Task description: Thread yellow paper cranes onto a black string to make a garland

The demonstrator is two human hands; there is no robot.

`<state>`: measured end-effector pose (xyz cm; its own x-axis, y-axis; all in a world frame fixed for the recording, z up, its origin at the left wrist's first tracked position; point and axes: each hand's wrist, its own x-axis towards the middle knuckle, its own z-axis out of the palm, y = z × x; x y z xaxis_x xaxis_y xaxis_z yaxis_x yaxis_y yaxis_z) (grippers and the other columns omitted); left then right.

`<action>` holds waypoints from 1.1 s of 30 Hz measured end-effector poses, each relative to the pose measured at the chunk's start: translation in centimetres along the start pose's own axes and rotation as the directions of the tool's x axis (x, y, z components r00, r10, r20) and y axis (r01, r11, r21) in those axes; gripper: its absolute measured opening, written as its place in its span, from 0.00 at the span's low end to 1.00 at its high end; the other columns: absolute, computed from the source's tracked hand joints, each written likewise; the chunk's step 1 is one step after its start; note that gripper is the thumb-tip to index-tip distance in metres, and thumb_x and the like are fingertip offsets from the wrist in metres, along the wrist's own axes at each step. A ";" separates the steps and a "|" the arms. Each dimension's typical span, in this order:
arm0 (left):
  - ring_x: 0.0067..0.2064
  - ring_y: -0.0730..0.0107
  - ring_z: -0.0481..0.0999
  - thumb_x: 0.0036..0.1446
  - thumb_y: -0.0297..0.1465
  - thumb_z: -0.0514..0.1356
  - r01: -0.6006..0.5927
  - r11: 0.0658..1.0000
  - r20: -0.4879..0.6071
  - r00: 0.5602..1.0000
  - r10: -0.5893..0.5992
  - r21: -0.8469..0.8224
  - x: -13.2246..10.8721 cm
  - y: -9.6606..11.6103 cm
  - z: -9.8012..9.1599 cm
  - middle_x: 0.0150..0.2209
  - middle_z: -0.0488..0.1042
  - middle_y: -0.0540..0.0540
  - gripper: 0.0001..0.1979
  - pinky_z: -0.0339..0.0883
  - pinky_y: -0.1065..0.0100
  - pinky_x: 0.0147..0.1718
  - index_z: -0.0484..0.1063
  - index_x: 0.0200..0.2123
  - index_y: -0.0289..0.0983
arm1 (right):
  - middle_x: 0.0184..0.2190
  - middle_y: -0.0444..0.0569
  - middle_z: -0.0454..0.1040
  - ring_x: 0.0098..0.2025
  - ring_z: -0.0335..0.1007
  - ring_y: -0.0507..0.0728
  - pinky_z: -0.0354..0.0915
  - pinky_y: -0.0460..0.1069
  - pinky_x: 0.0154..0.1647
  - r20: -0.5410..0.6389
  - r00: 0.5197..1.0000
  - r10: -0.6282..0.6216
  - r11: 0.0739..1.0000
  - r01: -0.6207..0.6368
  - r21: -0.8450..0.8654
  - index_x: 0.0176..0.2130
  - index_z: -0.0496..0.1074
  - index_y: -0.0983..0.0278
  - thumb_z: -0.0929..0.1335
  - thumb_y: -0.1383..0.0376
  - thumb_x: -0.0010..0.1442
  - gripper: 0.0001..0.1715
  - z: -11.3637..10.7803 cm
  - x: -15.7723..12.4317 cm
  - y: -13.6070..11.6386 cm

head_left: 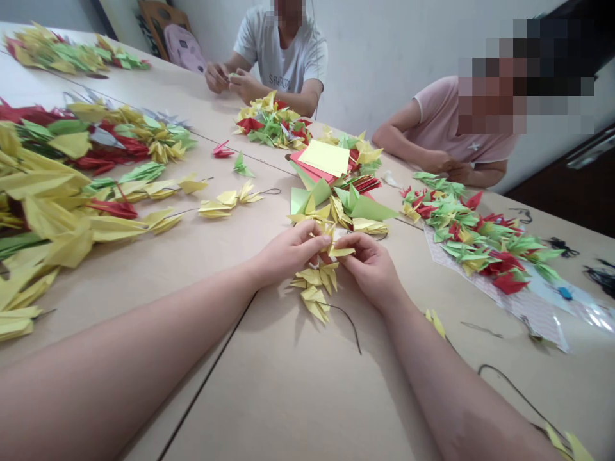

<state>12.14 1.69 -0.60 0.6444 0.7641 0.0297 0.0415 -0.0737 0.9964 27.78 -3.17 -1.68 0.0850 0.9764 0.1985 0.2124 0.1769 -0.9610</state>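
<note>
Mid-table, both hands (288,253) (369,269) (half-closed) on paper cranes (312,288)

We look across at a plain white wall (379,57) along the top of the frame, with a brown board (154,25) and a pink bag (185,48) leaning against it at upper left. A dark wooden panel (567,186) fills the far right, and a pale wooden counter (288,397) spreads across the lower frame.
</note>
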 end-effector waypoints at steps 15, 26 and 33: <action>0.28 0.74 0.70 0.51 0.33 0.54 0.018 0.986 -0.088 0.996 -0.004 0.167 0.2 -0.3 0.0 0.28 0.73 0.48 0.07 0.63 0.74 0.25 0.64 0.30 0.35 | 0.25 0.42 0.69 0.27 0.64 0.50 0.61 0.46 0.29 -0.041 0.999 0.015 0.999 -0.013 0.030 0.27 0.68 0.62 0.68 0.69 0.45 0.05 -0.1 0.0 0.2; 0.24 0.76 0.67 0.53 0.41 0.52 0.039 0.986 -0.065 0.997 -0.029 0.163 0.3 -0.4 -0.4 0.23 0.68 0.49 0.15 0.60 0.75 0.21 0.67 0.27 0.34 | 0.27 0.43 0.71 0.32 0.67 0.52 0.64 0.48 0.35 0.007 1.000 -0.009 0.999 0.008 0.045 0.26 0.68 0.61 0.69 0.67 0.45 0.05 -0.1 0.0 -0.1; 0.27 0.74 0.69 0.52 0.41 0.54 0.024 0.971 -0.048 0.999 -0.013 0.239 0.1 0.1 -0.2 0.28 0.72 0.48 0.15 0.63 0.73 0.25 0.69 0.29 0.34 | 0.25 0.41 0.70 0.28 0.66 0.50 0.64 0.46 0.32 -0.019 0.999 0.035 0.992 -0.033 0.118 0.27 0.67 0.61 0.70 0.65 0.45 0.06 -0.1 0.1 0.1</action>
<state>12.04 1.86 -0.53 0.6066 0.7947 0.0204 0.2383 -0.2062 0.9490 27.88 -3.07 -1.72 0.1110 0.9795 0.1680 0.0930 0.1581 -0.9830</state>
